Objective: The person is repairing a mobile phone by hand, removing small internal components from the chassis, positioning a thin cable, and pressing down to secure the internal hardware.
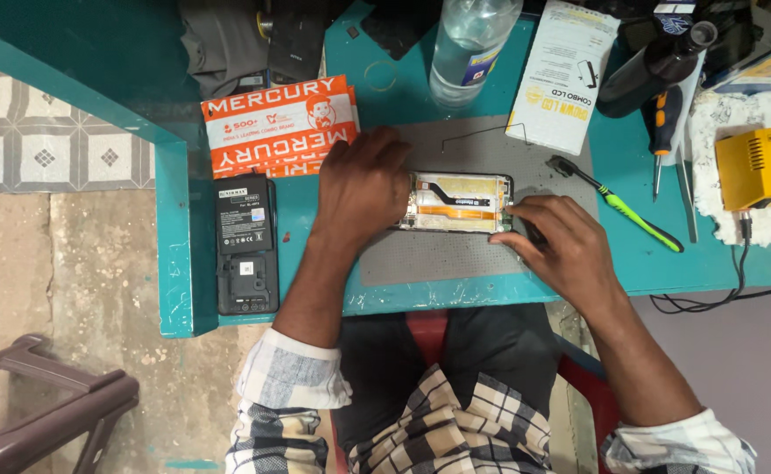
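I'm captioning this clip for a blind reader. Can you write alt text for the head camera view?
A person's left hand steadies an opened phone on a grey mat while the right hand works at its right end. Around them on the teal workbench lie a toothbrush, a screwdriver and a clear bottle.

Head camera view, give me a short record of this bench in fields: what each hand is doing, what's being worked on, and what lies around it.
Work piece: opened phone, back cover off, lying flat on a grey mat
Left hand: left hand pressed on the phone's left end
Right hand: right hand at the phone's right end, pinching a small dark tool, kind unclear
Surface: teal bench
Left of mat: black battery, orange packets
Right of mat: green-handled brush, screwdriver, yellow device
Behind: clear bottle
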